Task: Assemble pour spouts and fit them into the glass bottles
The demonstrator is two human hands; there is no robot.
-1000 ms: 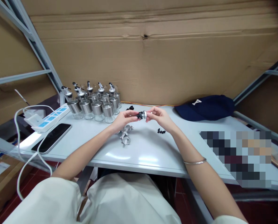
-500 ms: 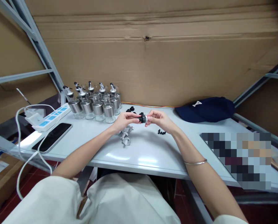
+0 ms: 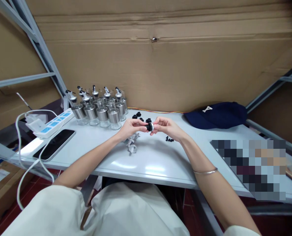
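Over the middle of the table, both hands meet at a black bottle stopper (image 3: 149, 127) with a pale silvery end. My left hand (image 3: 132, 128) pinches its black left end between thumb and fingers. My right hand (image 3: 167, 127) grips the silvery right end with the fingertips, which partly hide it. Just behind lie several loose black stoppers (image 3: 148, 120). Below my left hand are silver metal pourer spouts (image 3: 132, 149) in a small pile. Several tiny black pieces (image 3: 169, 139) lie on the table beneath my right wrist.
Glass oil bottles with steel bands (image 3: 102, 114), some topped with pourers, stand at the back left. A power strip (image 3: 56, 124) with white cables and a phone (image 3: 55, 145) lie left. A navy cap (image 3: 217, 115) sits back right. Cardboard (image 3: 160, 72) walls the back.
The stopper has tipped and shifted slightly down and left between my hands. My right fingers have changed their hold on its silvery end. The left hand has barely moved.
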